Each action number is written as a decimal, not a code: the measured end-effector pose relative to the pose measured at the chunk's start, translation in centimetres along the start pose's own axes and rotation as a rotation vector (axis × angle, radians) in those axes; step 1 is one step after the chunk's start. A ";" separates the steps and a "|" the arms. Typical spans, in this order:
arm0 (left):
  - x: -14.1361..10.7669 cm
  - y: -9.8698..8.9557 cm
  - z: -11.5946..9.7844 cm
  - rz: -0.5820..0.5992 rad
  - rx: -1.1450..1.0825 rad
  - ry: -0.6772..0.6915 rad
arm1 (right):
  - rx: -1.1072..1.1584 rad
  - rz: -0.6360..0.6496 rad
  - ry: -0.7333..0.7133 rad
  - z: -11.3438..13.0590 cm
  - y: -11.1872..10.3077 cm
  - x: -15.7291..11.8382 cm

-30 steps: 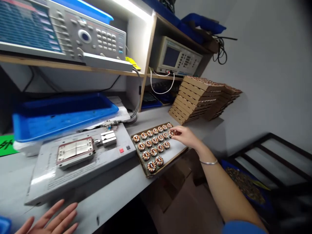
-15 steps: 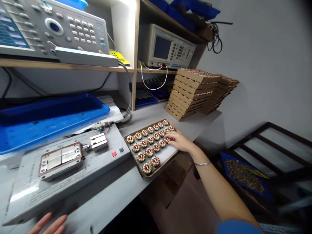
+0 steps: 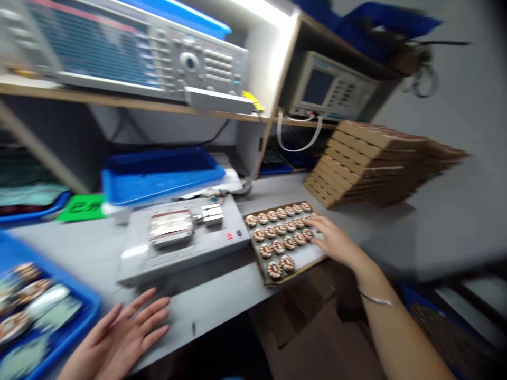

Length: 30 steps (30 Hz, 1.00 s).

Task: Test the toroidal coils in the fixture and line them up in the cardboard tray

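My right hand [image 3: 335, 244] is at the right side of a shallow cardboard tray [image 3: 264, 282] holding rows of copper-wound toroidal coils [image 3: 290, 241]. Its fingers are apart, close beside the end coil [image 3: 308, 234] of one row, and I see nothing held between them. Palm turned up and fingers spread, my left hand [image 3: 129, 332] is over the front edge of the bench, holding nothing. Just behind it stands a grey test fixture [image 3: 186, 258] with a metal plate and a red and a black button.
A blue bin [image 3: 93, 311] with coils stands at the left, and a blue tray [image 3: 166, 184] behind the fixture. Stacked cardboard trays [image 3: 348, 163] rise at the back right. Two instruments [image 3: 190, 63] [image 3: 332, 87] sit on the shelf. A small dark object [image 3: 194, 328] lies near the bench edge.
The view has swung left, bringing in the coil bin and a green sign. My left hand has come further into view. My right hand's fingers have opened beside the end coil.
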<state>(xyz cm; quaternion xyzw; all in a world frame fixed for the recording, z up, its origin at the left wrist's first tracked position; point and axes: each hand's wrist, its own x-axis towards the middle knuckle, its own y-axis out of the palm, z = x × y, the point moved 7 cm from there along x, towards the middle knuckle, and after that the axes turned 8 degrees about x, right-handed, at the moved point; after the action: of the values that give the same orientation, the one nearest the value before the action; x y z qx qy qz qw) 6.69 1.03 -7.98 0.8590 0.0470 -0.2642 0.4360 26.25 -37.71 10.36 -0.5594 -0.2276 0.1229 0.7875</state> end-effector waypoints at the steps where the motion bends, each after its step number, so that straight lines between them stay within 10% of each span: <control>1: -1.0 1.6 -0.5 0.044 0.091 0.030 | -0.023 -0.013 -0.032 1.0 -0.4 0.1; 5: -5.1 4.0 -5.9 -0.028 0.597 0.311 | -0.026 -0.056 -0.308 8.7 -0.9 2.1; 10: -11.8 -1.7 -13.2 -0.796 1.380 0.609 | 0.123 0.149 -0.675 25.4 4.5 3.8; 13: -13.1 -4.4 -13.5 -1.128 1.735 0.545 | 0.127 0.334 -0.890 35.4 10.4 3.8; 17: -11.4 -5.5 -11.7 -1.144 1.779 0.402 | 0.033 0.428 -0.946 44.3 18.2 4.4; 24: -11.1 -5.3 -11.8 -0.997 1.600 0.583 | -0.147 0.531 -0.808 48.0 23.4 5.2; 30: -17.3 -11.5 -13.8 -1.132 1.237 0.575 | -0.169 0.531 -0.798 47.5 23.6 5.6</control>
<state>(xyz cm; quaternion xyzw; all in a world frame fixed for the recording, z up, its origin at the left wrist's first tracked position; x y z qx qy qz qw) -6.01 21.33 -1.11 0.8219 0.4214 -0.1924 -0.3314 8.99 12.08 2.33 -0.5695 -0.3704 0.5055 0.5319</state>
